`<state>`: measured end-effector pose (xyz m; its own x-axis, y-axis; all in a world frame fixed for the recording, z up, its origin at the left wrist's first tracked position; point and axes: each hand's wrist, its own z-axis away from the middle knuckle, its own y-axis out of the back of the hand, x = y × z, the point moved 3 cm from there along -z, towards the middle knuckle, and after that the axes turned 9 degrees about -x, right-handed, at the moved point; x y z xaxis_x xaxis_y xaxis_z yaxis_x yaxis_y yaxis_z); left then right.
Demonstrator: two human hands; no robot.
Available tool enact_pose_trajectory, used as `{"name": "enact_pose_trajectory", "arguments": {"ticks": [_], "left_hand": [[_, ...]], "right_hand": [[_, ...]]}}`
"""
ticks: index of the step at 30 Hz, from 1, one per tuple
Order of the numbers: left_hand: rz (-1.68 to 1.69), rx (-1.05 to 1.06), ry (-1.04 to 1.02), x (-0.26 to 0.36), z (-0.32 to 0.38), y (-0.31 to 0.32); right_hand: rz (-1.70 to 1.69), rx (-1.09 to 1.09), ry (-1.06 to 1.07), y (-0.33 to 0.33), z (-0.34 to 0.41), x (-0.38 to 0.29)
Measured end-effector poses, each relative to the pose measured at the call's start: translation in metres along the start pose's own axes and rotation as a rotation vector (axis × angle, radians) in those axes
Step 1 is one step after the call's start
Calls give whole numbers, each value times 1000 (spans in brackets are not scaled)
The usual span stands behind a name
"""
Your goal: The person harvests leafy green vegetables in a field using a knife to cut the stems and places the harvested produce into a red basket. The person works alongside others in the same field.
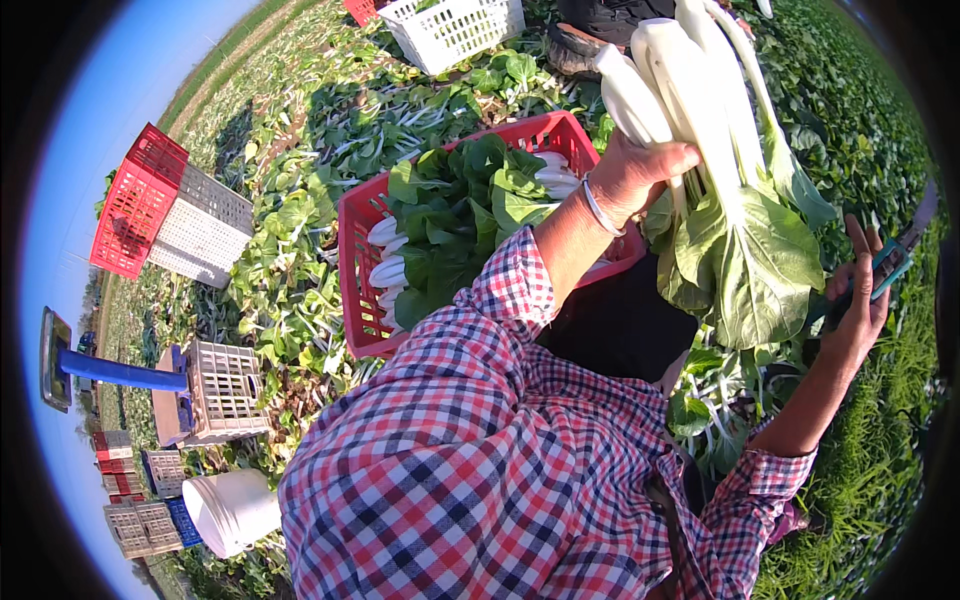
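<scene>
My left hand (637, 176), with a band on its wrist, grips several heads of bok choy (720, 127). Their white stalk bases point up in the picture and the green leaves hang down towards my right side. Off to the right, my right hand (855, 315) holds a teal-handled knife (891, 264), its blade pointing away from me. The knife is apart from the bok choy. Below my left forearm stands a red plastic crate (358, 300) packed with bok choy (457, 217), white bases towards its ends and leaves in the middle. My forearm hides part of it.
Beyond the crate are a white crate (457, 37) and another person's shoe (574, 49). Stacked crates (169, 206), a scale with a blue post (120, 371) and a white bucket (236, 510) stand left. Cut leaves litter the ground; dense green plants (832, 105) grow right.
</scene>
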<state>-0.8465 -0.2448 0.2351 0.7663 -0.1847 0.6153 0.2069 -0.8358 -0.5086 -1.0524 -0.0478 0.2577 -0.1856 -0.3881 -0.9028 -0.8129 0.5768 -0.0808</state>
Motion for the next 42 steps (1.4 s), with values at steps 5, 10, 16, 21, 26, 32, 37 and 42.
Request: {"name": "enact_pose_trajectory", "arguments": {"ticks": [5, 10, 16, 21, 26, 32, 37, 42], "left_hand": [[-105, 282, -354, 105, 42, 78], [-120, 755, -394, 159, 145, 190], [-24, 1264, -386, 138, 273, 318], [-132, 1503, -338, 121, 297, 341], [-246, 1527, -180, 143, 304, 331], [-1140, 1689, 188, 175, 307, 297], [-2251, 755, 380, 159, 248, 279], [-2124, 581, 1010, 99, 252, 328]], "right_hand": [[-81, 126, -131, 39, 16, 44], [-59, 233, -288, 77, 52, 82], [-83, 321, -402, 96, 85, 116], [-131, 362, -470, 103, 107, 135], [-99, 401, -556, 109, 130, 157], [-114, 456, -627, 120, 159, 173], [-136, 512, -718, 113, 184, 185], [-72, 553, -806, 100, 207, 194]]}}
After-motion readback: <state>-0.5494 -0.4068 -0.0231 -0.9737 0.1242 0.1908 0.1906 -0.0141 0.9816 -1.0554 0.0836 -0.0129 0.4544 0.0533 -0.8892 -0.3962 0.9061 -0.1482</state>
